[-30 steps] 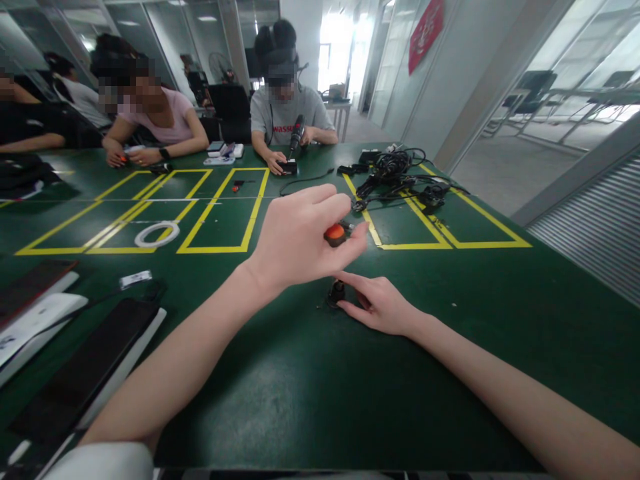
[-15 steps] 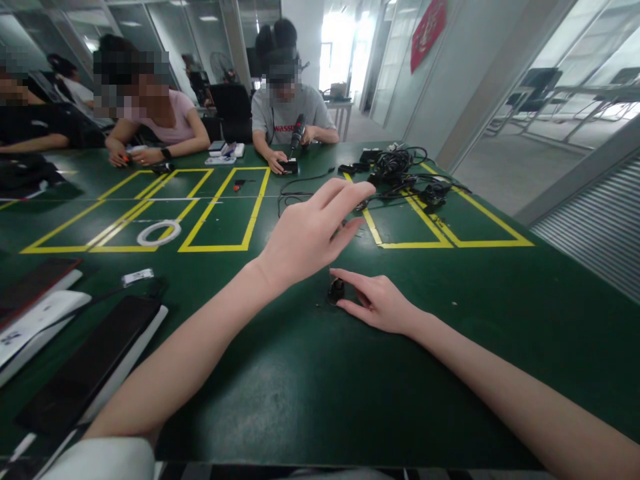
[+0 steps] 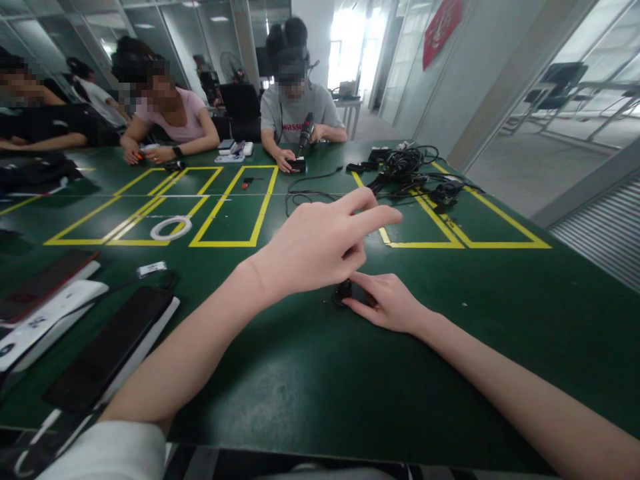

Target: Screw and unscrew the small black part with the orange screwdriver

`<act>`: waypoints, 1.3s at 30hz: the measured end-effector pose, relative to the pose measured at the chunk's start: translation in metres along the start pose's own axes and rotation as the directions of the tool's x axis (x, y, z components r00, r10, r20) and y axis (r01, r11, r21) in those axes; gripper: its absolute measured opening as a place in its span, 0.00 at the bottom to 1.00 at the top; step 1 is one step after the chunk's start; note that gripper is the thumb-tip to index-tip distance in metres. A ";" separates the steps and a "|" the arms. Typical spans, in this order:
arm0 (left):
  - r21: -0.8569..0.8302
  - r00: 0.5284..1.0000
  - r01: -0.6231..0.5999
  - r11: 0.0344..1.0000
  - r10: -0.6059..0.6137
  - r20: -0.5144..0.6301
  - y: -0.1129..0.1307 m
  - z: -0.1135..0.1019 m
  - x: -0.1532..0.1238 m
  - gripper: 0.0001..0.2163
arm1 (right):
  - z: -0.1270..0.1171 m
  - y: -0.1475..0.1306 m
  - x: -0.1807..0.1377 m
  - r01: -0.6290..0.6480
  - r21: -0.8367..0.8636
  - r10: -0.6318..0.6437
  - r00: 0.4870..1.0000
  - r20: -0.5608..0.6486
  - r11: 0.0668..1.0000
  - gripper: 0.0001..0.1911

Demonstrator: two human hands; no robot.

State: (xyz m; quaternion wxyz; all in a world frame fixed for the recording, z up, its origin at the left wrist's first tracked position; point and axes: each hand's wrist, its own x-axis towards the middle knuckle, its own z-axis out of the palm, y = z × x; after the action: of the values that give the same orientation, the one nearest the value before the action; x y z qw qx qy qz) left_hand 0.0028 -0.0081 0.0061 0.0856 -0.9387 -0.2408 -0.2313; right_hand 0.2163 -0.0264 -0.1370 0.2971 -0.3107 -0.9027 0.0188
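On the green table (image 3: 280,360), a small round black part (image 3: 343,293) stands between the thumb and forefinger of my right hand (image 3: 393,303). Its top is hidden behind my left hand (image 3: 320,243), so I cannot tell its kind. My left hand hovers right over the part, back of the hand up. Its thumb is bent under the palm and one finger stretches out to the right. Whatever the bent fingers hold is hidden below the hand.
Left of my arm lie phone-like black slabs (image 3: 113,347) on white blocks, with cables. Beyond are a white tape roll (image 3: 171,228), yellow tape outlines (image 3: 225,244) and a tangle of black cables (image 3: 400,163). Across the table a person uses a power drill (image 3: 307,130).
My left hand has turned and lowered slightly over the black part; its thumb has bent in and a finger has straightened. My right hand keeps its grip. The whole view has shifted a little.
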 end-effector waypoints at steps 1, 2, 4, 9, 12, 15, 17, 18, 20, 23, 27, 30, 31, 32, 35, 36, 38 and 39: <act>-0.009 1.000 -0.006 1.000 0.006 0.010 0.000 0.000 0.000 0.21 | 0.000 0.000 0.000 0.016 -0.007 -0.016 1.000 -0.009 1.000 0.20; -0.018 1.000 -0.014 1.000 0.014 0.019 0.000 0.000 0.000 0.21 | 0.001 0.000 0.000 0.029 -0.014 -0.029 0.999 -0.021 0.999 0.19; -0.039 0.998 -0.043 0.998 0.044 0.033 0.001 0.000 0.001 0.20 | 0.001 0.000 0.000 0.049 -0.024 -0.050 0.997 -0.052 0.998 0.17; -0.079 0.994 -0.101 0.992 0.104 0.033 0.001 -0.001 0.000 0.23 | 0.002 -0.001 0.001 0.054 -0.047 -0.056 0.996 -0.064 0.997 0.15; -0.081 0.996 -0.081 0.993 0.084 0.030 0.001 -0.001 -0.001 0.24 | 0.002 -0.002 0.002 0.046 -0.051 -0.049 0.997 -0.056 0.998 0.13; -0.103 0.994 -0.099 0.990 0.102 0.028 -0.001 -0.001 -0.001 0.24 | 0.002 -0.002 0.002 0.054 -0.032 -0.057 0.996 -0.070 0.998 0.13; -0.106 0.995 -0.092 0.990 0.096 0.037 -0.002 -0.002 -0.001 0.24 | 0.001 -0.003 0.002 0.046 -0.026 -0.047 0.998 -0.053 0.999 0.15; -0.100 0.995 -0.080 0.992 0.084 0.045 -0.002 -0.003 0.000 0.25 | 0.001 -0.003 0.002 0.040 -0.027 -0.041 0.998 -0.043 0.999 0.16; -0.085 0.996 -0.062 0.994 0.067 0.057 -0.003 -0.004 0.000 0.25 | 0.001 -0.003 0.002 0.040 -0.030 -0.041 0.998 -0.041 0.999 0.16; -0.094 0.994 -0.077 0.993 0.084 0.064 -0.003 -0.005 0.000 0.25 | 0.002 -0.002 0.001 0.040 -0.017 -0.041 0.998 -0.043 0.999 0.17; -0.102 0.997 -0.053 0.993 0.058 0.052 -0.003 -0.004 0.000 0.26 | 0.002 -0.001 0.001 0.030 -0.008 -0.030 0.999 -0.028 1.000 0.18; -0.099 0.997 -0.054 0.994 0.060 0.054 -0.003 -0.003 0.000 0.26 | 0.002 -0.001 0.000 0.025 0.001 -0.025 0.999 -0.029 1.000 0.17; -0.102 0.996 -0.060 0.993 0.066 0.055 -0.003 -0.003 0.000 0.26 | 0.001 -0.001 0.000 0.018 0.006 -0.018 1.000 -0.021 1.000 0.17; -0.103 0.996 -0.063 0.993 0.069 0.056 -0.003 -0.003 0.000 0.26 | 0.001 -0.001 0.000 0.011 0.011 -0.011 1.000 -0.011 1.000 0.17; -0.095 0.997 -0.048 0.994 0.053 0.053 -0.003 -0.003 0.000 0.27 | 0.001 -0.001 -0.001 0.005 0.012 -0.005 1.000 0.001 1.000 0.18; -0.093 0.997 -0.047 0.995 0.052 0.053 -0.003 -0.003 0.000 0.26 | 0.002 0.000 -0.001 0.007 0.010 -0.007 1.000 -0.006 1.000 0.17; -0.097 0.996 -0.063 0.993 0.068 0.054 -0.003 -0.003 0.000 0.26 | 0.002 -0.001 -0.001 0.009 0.010 -0.008 1.000 -0.021 1.000 0.16; -0.101 0.995 -0.071 0.992 0.077 0.058 -0.002 -0.003 0.000 0.26 | 0.003 -0.001 -0.001 0.007 0.012 -0.007 1.000 -0.024 1.000 0.15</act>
State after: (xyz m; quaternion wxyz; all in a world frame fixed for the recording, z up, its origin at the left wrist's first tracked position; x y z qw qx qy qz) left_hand 0.0006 -0.0071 0.0093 0.0401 -0.9567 -0.1968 -0.2106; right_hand 0.2152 -0.0272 -0.1397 0.3099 -0.3060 -0.9000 0.0194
